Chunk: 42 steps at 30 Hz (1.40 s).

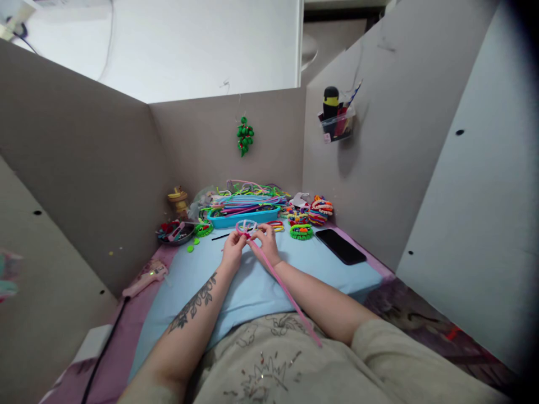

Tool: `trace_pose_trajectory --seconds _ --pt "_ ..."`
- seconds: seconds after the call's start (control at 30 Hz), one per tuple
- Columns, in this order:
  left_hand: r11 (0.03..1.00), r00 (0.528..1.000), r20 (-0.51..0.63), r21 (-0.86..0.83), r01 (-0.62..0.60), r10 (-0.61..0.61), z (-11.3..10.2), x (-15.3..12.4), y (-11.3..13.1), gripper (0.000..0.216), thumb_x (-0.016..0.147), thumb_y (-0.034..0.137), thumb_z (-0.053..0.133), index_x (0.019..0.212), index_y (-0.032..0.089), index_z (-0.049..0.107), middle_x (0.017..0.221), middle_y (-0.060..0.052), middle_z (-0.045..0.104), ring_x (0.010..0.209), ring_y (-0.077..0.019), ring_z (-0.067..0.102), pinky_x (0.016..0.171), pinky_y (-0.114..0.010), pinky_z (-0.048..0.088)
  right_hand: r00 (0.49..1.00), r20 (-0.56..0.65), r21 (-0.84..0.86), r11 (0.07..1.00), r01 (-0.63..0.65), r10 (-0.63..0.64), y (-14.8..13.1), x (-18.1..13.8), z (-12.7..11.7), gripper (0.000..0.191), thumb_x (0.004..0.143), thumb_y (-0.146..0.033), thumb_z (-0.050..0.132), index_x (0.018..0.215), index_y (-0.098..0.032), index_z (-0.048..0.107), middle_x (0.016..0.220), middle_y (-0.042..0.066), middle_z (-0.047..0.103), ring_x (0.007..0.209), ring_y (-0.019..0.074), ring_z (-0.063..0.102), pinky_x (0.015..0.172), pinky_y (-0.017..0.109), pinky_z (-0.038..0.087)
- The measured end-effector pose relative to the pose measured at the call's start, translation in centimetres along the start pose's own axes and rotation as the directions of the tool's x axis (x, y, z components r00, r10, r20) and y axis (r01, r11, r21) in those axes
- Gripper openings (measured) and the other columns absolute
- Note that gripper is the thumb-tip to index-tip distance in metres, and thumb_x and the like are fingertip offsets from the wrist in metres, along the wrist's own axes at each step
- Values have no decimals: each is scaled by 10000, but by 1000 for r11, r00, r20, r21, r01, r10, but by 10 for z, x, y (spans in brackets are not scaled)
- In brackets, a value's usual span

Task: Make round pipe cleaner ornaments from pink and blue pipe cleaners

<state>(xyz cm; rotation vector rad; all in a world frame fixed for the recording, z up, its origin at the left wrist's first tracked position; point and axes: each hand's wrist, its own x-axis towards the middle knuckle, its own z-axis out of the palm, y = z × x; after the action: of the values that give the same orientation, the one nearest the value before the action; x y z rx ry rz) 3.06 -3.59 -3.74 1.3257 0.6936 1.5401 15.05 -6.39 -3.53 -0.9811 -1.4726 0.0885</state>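
Both of my hands meet over the middle of the blue-covered table [197,280]. My left hand [234,247] pinches a pink pipe cleaner [290,296] near its bent end, where small loops of pink and white show above the fingertips. From the other side my right hand [265,242] closes its fingers on the same piece. The long tail of the pipe cleaner runs down past my right forearm to my shirt. Just how the strands cross between the fingertips is too small to make out.
Behind my hands stands a blue tray [244,217] heaped with pipe cleaners. A black phone [341,246] lies at the right, by fuzzy coloured pieces [301,231]. At the left are a dark bowl [177,233] and a pink glue gun [145,280] with its cord. Grey panels enclose the table.
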Motion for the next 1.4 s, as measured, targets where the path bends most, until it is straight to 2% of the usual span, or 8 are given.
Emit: trace_pose_trajectory --seconds 0.17,0.53,0.63,0.77,0.9,1.07,1.23,1.4 --pt "999 999 -9 -27 36 -36 3 -3 4 279 652 340 693 815 159 557 749 -14 607 698 -126 572 715 -275 461 999 42 -20 999 31 -30 1 1 -1 71 721 -270 625 687 -207 619 987 55 429 989 224 442 949 402 343" --pt "998 998 14 -37 57 -56 2 -3 3 275 653 323 702 822 147 577 777 -32 631 720 -129 590 734 -285 471 998 28 -72 996 51 -49 10 1 2 72 711 -243 631 652 -207 611 1014 56 452 966 215 457 915 377 375" --pt "998 998 8 -28 60 -60 1 -2 3 289 643 335 709 823 145 585 779 -40 639 709 -134 593 728 -293 475 1000 22 -83 996 20 -18 8 1 1 71 710 -280 638 735 -214 630 1044 67 448 1019 233 447 945 397 356" --pt "998 998 1 -19 63 -63 -2 -1 4 305 631 346 715 821 146 584 754 -29 636 677 -125 585 710 -284 472 998 50 -122 992 -22 28 9 0 1 234 702 -323 648 911 -218 637 1190 90 397 1152 270 368 1003 425 296" --pt "998 998 -14 2 59 -59 -3 0 6 304 623 351 719 809 152 584 791 -31 641 711 -134 587 722 -287 466 997 68 -132 991 -34 44 13 0 1 186 698 -294 653 874 -236 658 1254 70 379 1200 273 333 1028 429 267" --pt "1000 1000 24 22 19 -20 -1 -1 9 267 643 350 703 795 170 577 882 -38 645 767 -147 585 744 -286 442 994 103 -142 989 -29 44 14 1 0 197 689 -266 653 883 -231 668 1289 69 362 1233 280 295 1041 434 248" --pt "999 997 78 49 -8 4 -2 -1 6 216 676 321 686 793 174 580 777 -6 617 725 -128 560 723 -257 417 992 117 -146 989 -27 44 16 0 1 194 694 -282 652 876 -218 670 1284 81 365 1222 288 307 1030 438 261" --pt "999 995 98 48 -18 13 -4 1 1 222 687 329 679 815 169 594 790 -10 619 747 -134 561 752 -260 410 989 118 -86 993 -82 92 20 1 6 178 681 -310 667 816 -194 670 1246 99 408 1191 276 350 1024 410 273"
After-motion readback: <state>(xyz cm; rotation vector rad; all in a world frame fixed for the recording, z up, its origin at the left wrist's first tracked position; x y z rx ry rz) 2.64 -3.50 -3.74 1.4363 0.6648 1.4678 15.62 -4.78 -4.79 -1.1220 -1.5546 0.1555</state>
